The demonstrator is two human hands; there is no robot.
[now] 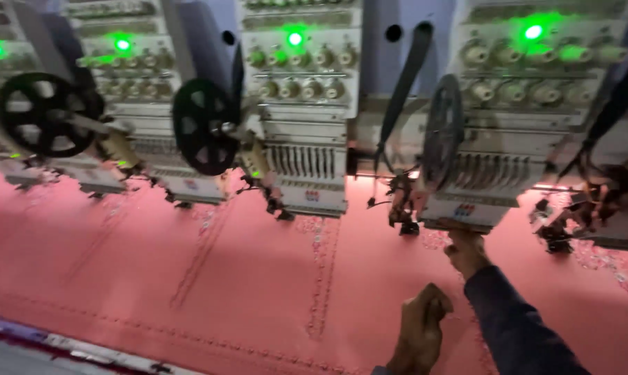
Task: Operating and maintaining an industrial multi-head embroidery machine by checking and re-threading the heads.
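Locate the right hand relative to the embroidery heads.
In the head view, the right hand is right of centre, reaching up under the third embroidery head, above the pink fabric, with the left hand just below it.

Four green lamps [295,38] glow along the top. Three black wheels [204,126] hang below. Two hands [419,333] show at lower right.

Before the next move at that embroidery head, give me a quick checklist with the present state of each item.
1. Right hand at the underside of the embroidery head: ok, reaching up there.
2. What its fingers hold: cannot tell, blurred.
3. Left hand on the pink fabric: ok, resting closed.
4. Fabric flat under the heads: ok, no folds visible.
5. Green lamp above this head: ok, lit.
6. Needles stopped: cannot tell.
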